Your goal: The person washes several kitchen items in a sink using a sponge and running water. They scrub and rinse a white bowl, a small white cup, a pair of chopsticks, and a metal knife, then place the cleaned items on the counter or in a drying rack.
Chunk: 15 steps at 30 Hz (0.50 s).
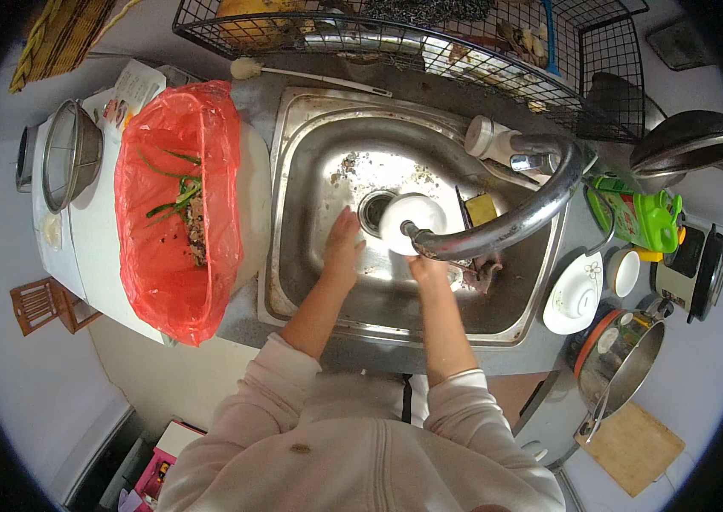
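Observation:
Below the spout of a curved metal faucet [502, 237], a small round white bowl [428, 208] is in my right hand [430, 269]. The bowl and the faucet tip hide most of that hand's fingers. Empty, with thumb and fingers apart, my left hand [341, 246] is over the stainless steel sink [336, 301], left of the bowl. Between that hand and the bowl, the drain [374, 211] shows, partly covered by the bowl. Food scraps [352, 168] lie on the basin floor. A yellow sponge [481, 210] sits to the bowl's right, partly behind the faucet.
A red plastic bag [163, 281] holding scraps lines a container at left, beside a metal strainer [73, 157]. A long-handled brush [316, 78] and black wire rack [399, 38] stand behind the sink. At right are a white dish [556, 307], green bottle [630, 214] and steel pot [630, 358].

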Motion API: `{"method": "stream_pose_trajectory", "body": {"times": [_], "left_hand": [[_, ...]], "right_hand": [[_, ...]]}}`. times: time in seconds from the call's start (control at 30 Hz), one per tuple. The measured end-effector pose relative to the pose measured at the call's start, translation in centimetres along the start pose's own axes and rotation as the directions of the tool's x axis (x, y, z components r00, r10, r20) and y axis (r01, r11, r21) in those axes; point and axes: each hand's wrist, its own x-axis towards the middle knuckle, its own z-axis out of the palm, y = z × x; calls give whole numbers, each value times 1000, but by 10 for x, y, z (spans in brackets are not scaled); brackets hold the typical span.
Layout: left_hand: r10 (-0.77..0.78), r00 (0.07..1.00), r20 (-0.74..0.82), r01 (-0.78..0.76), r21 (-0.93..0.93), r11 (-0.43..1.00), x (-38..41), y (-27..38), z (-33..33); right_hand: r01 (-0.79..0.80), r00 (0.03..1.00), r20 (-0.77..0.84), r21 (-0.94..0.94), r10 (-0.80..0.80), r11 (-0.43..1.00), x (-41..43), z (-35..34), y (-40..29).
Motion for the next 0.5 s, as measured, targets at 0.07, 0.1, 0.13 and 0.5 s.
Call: {"method": "stream_pose_trajectory", "body": {"times": [0.07, 0.1, 0.13, 0.5], "left_hand": [[-8, 998, 58, 14, -99, 995, -4, 4, 5], [-5, 997, 78, 16, -151, 988, -3, 7, 5], [-77, 996, 45, 82, -107, 991, -10, 18, 15], [-81, 988, 131, 111, -247, 962, -5, 12, 24]], "right_hand": [[9, 1000, -4, 58, -9, 998, 38, -39, 44], [8, 1000, -22, 30, -7, 1000, 42, -31, 51], [9, 999, -43, 4, -9, 1000, 45, -22, 57], [284, 958, -5, -82, -286, 955, 20, 37, 42]]}}
